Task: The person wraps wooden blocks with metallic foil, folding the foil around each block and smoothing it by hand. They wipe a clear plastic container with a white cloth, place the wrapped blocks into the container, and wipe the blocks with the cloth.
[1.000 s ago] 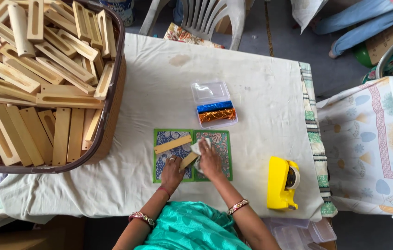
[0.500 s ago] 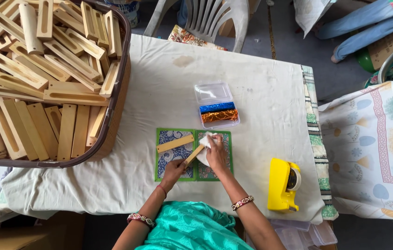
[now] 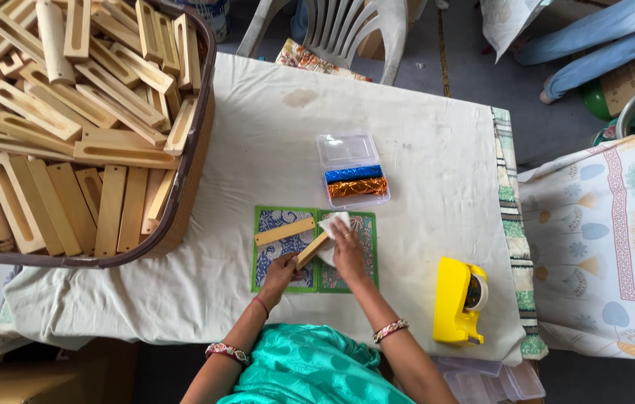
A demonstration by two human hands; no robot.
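Hands work over the green mat [image 3: 347, 278]; right hand [image 3: 349, 251], moved slightly up since earlier, pinches white cloth [image 3: 332, 223]; left hand [image 3: 281, 271] grips wooden strip [image 3: 312, 250].

A table [image 3: 407, 135] draped in a creased white cloth fills the middle, with a faint stain near its far edge. Beyond it stands a pale plastic chair [image 3: 347, 30] on a grey floor [image 3: 474, 52]. To the right sits a second table under a floral-print cloth [image 3: 594, 247]. Soft, even daylight falls everywhere, with no hard shadows.
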